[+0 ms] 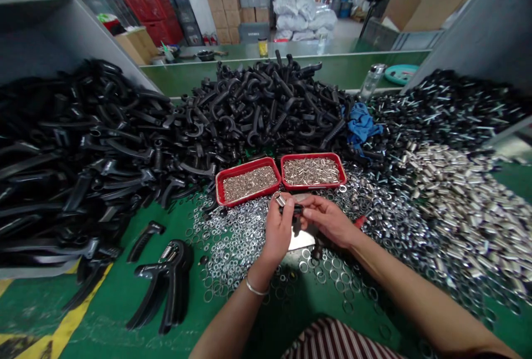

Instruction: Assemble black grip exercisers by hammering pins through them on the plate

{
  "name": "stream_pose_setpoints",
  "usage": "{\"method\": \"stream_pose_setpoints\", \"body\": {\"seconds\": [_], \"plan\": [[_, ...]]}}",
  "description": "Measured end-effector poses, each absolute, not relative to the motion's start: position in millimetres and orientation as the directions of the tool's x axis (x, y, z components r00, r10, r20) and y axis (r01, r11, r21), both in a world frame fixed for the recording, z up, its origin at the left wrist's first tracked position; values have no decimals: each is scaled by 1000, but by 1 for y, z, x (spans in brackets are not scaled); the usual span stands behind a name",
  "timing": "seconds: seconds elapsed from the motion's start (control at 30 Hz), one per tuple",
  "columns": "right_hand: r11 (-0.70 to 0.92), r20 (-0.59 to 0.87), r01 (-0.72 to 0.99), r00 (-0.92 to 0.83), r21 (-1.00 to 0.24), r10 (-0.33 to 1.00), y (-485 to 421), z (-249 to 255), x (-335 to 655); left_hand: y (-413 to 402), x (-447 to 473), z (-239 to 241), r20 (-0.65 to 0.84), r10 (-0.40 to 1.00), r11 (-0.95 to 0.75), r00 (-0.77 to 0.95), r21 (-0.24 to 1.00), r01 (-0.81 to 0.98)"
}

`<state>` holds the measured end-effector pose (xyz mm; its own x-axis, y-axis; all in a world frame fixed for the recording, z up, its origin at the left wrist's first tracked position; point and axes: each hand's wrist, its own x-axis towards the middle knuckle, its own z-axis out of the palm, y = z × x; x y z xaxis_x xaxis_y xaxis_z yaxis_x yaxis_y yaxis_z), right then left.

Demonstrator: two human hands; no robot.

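My left hand (277, 227) and my right hand (328, 219) meet just in front of two red trays. Together they pinch a small black part (292, 209) with a ribbed metal sleeve (280, 200) at its left end. Both hands have their fingers closed around it. The left red tray (220, 188) holds fine metal pieces, the right red tray (343, 170) holds small metal pins. Loose metal rings (233, 237) cover the green table under my hands.
A big heap of black plastic handles (124, 143) spreads across the left and back. Assembled black hand grippers (166, 281) lie at front left. Silver sleeves (449, 193) and black-and-metal parts (440, 109) pile up on the right, beside a blue cloth (361, 124).
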<state>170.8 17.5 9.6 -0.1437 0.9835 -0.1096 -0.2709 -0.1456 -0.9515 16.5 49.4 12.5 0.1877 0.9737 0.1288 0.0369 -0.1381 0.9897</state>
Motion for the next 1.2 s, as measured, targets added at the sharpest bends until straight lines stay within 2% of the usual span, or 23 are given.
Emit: {"method": "stream_pose_setpoints", "body": {"seconds": [0.17,0.23,0.3,0.37,0.43,0.5,0.53,0.6,0.67,0.77,0.93,1.03,1.1,1.17,1.2], "plan": [[-18,-15,40,53,-999,998,10,17,172,51,17,12,216,951,-243,219,965,102],[-70,-71,-63,20,-996,997,10,18,169,51,15,13,286,927,-317,242,943,100],[-193,-173,-261,-98,-946,980,12,17,165,52,13,13,349,895,-390,279,914,109],[-318,-253,-324,-228,-891,940,13,15,164,53,11,13,357,871,-419,337,899,130],[-358,-300,-169,-293,-918,908,11,15,172,55,9,12,297,884,-368,362,919,144],[-229,-262,166,-221,-959,939,7,17,196,58,7,12,204,928,-256,313,958,132],[-132,-194,367,-136,-921,972,5,19,215,60,7,12,159,953,-191,259,976,105],[-34,22,731,67,-682,998,5,21,263,64,6,14,73,987,-71,141,997,-13],[-178,155,907,252,-382,955,11,20,314,68,7,15,-14,995,31,95,983,-179],[-305,180,923,350,-235,919,30,13,367,66,11,15,-107,978,156,182,947,-282],[-390,134,911,407,-138,904,61,1,376,54,18,7,-143,953,187,266,972,-145],[-390,132,912,406,-129,904,57,6,370,54,17,4,-177,949,232,262,953,-196],[-338,221,920,379,-200,899,46,15,361,58,17,4,-204,946,274,253,921,-278],[-207,300,880,354,-427,886,32,25,336,61,17,5,-220,941,305,258,881,-361],[-128,271,799,344,-588,899,24,31,316,62,17,6,-224,940,314,259,865,-392]]}}
